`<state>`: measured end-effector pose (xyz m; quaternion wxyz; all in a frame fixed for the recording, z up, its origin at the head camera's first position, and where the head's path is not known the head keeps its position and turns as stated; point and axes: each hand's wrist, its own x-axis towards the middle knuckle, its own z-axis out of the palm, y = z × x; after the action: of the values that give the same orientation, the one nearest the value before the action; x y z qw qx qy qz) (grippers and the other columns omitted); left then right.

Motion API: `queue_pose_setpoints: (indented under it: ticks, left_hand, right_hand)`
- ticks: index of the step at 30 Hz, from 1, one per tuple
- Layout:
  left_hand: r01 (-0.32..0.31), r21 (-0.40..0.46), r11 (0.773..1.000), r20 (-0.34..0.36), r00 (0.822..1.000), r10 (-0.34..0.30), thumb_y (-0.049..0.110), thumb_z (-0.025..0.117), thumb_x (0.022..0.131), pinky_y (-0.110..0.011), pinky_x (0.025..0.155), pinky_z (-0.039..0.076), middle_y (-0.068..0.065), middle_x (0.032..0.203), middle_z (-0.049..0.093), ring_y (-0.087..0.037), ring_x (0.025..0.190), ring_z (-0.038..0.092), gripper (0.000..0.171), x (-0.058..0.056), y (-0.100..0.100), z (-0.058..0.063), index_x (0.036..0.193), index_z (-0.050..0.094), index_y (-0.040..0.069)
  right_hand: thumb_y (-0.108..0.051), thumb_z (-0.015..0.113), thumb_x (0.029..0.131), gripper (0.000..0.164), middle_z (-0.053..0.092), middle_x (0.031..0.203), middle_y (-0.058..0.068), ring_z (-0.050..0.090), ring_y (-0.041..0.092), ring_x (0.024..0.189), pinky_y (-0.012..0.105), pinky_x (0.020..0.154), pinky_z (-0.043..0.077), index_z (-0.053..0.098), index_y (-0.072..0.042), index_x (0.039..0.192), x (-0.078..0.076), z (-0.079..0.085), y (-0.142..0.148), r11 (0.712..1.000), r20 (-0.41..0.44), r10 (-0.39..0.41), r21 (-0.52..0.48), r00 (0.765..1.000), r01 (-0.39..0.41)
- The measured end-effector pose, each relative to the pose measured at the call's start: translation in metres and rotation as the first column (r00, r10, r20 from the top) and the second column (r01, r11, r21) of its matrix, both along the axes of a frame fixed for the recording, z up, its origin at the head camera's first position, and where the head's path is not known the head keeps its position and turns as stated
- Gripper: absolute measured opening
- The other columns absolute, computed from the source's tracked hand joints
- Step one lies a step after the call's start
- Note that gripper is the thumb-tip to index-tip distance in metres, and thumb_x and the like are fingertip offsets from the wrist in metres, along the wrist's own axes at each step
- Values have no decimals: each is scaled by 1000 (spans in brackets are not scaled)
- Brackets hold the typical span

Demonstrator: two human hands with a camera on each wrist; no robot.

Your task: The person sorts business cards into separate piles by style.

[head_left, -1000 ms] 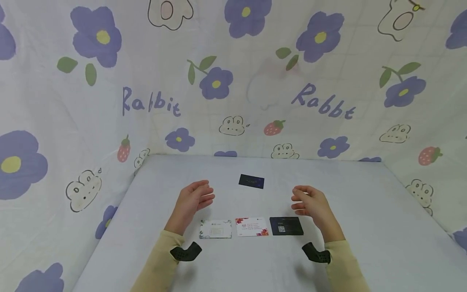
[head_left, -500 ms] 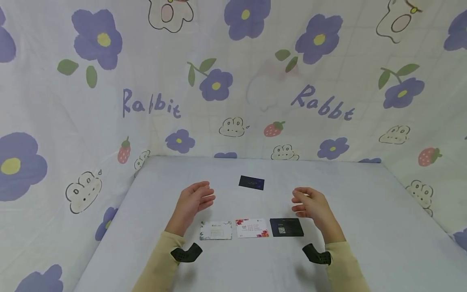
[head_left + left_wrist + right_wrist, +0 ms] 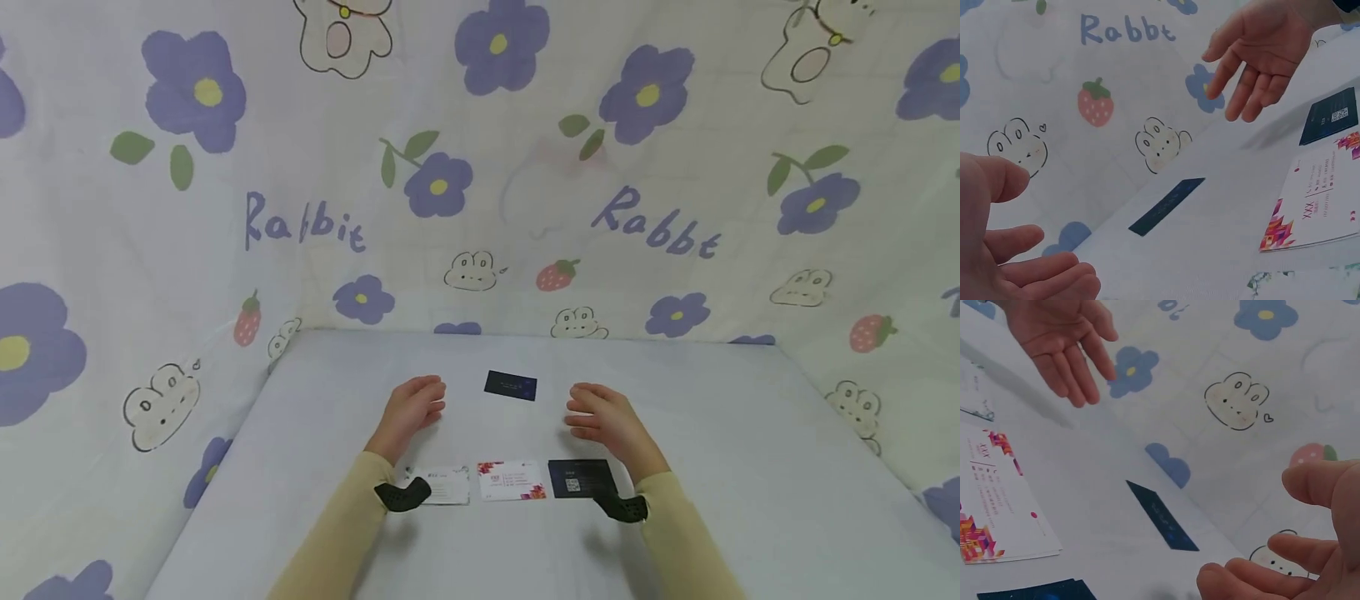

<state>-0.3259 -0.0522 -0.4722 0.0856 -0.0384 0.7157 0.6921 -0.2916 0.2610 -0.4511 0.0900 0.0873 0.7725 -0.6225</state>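
Both hands hover over the white table with nothing in them. The left hand (image 3: 408,414) is left of a lone dark business card (image 3: 511,386), its fingers loosely bent. Opposite it, the right hand (image 3: 611,423) faces inward with relaxed fingers. Nearer the person lies a row of business cards: a white one with green leaf edging (image 3: 448,487), a white one with red and orange corners (image 3: 512,481), and a black one with a QR code (image 3: 573,477). In the right wrist view, the orange-cornered card (image 3: 1007,506) looks like a small stack. Wrist cameras partly cover the two outer cards.
The white table (image 3: 712,467) runs back to a hanging cloth (image 3: 420,108) printed with purple flowers, rabbits and strawberries. More of this cloth flanks the table at left and right. A black camera (image 3: 403,496) sits on the left wrist and another black camera (image 3: 622,506) on the right.
The hands have come closer together, the right one moving left and the left forearm shifting right and forward. The head view has tilted slightly up. The cards keep their arrangement.
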Motion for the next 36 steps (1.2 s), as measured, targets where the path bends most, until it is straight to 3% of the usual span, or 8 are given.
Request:
queue_pose_setpoints:
  ticks: [5, 9, 15, 20, 26, 31, 36]
  left_hand:
    - [19, -76, 997, 25, 1000, -17, 30, 60, 102, -45, 109, 51, -18, 142, 60, -35, 128, 61, 50, -25, 24, -3, 144, 53, 4]
    - [37, -134, 990, 36, 999, -33, 32, 62, 100, -44, 108, 52, -17, 144, 60, -34, 130, 60, 53, -42, 40, -7, 145, 53, 6]
    - [42, -111, 993, 25, 999, -39, 32, 61, 100, -46, 110, 49, -19, 149, 54, -36, 135, 56, 56, -58, 54, -14, 148, 49, 5]
    - [78, 2, 997, 69, 995, -78, 36, 53, 105, -47, 116, 44, -19, 159, 43, -36, 146, 44, 61, -61, 65, -20, 154, 39, 3]
    - [102, 116, 988, 105, 988, -114, 39, 53, 105, -50, 119, 40, -21, 163, 34, -37, 152, 35, 67, -60, 70, -25, 157, 32, 2]
    - [129, 156, 979, 131, 980, -150, 40, 53, 105, -51, 120, 38, -22, 165, 30, -37, 154, 30, 69, -60, 71, -23, 158, 29, 2]
    - [111, 181, 977, 155, 978, -140, 41, 54, 104, -51, 119, 40, -22, 165, 28, -36, 155, 30, 70, -60, 72, -23, 158, 30, 3]
  right_hand:
    - [-40, 54, 104, 69, 44, 153, 29, 58, 39, 132, 28, 91, 59, 31, -1, 156, -26, -3, -5, 997, 28, -21, -77, 999, 23]
    - [-37, 57, 103, 69, 45, 152, 29, 57, 41, 132, 31, 93, 59, 31, 0, 156, -42, -5, -12, 996, 34, -40, -75, 999, 43]
    - [-38, 60, 101, 72, 45, 153, 30, 58, 42, 131, 41, 105, 55, 32, -1, 156, -56, -11, -23, 995, 52, -54, -79, 997, 58]
    - [-37, 58, 102, 73, 39, 156, 32, 54, 44, 135, 49, 114, 46, 27, -1, 158, -60, -17, -27, 979, 90, -60, -189, 994, 76]
    - [-38, 55, 103, 74, 36, 158, 30, 50, 43, 139, 49, 116, 44, 22, -4, 160, -60, -19, -33, 957, 115, -60, -275, 992, 89]
    - [-40, 54, 104, 77, 35, 159, 30, 49, 41, 141, 49, 117, 43, 17, -8, 162, -61, -20, -34, 937, 147, -88, -325, 985, 132]
    - [-43, 54, 103, 74, 36, 159, 29, 50, 40, 140, 46, 114, 46, 22, -12, 162, -64, -24, -34, 933, 161, -89, -333, 983, 139]
